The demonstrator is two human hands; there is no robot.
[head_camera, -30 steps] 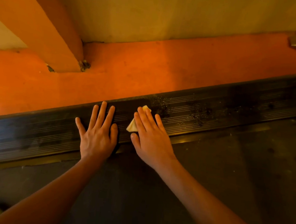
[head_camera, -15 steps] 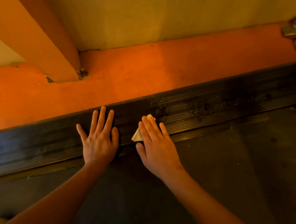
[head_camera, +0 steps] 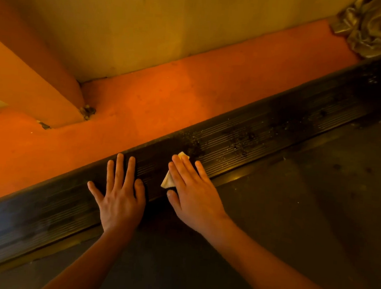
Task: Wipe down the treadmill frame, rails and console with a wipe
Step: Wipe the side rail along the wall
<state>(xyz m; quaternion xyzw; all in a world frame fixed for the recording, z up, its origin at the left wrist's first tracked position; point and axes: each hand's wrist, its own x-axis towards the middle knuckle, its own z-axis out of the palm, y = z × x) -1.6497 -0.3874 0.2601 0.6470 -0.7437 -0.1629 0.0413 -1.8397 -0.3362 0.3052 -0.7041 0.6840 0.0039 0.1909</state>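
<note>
Wipe (head_camera: 168, 181) lies folded on ribbed side rail (head_camera: 255, 141), pinned under flat, straight fingers of right hand (head_camera: 193, 198), left hand (head_camera: 119, 198) spread flat alongside holding nothing; risk: small wipe bunches or slips out on ribs, leaving grit in grooves.

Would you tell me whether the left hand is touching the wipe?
Apart: the head view shows bare rail between the left hand and the wipe under the right hand.

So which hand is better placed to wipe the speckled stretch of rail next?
Right. The right hand presses the wipe flat on the rail, and the specks lie just past it. The left hand rests bare on the rail, farther from them.
</note>
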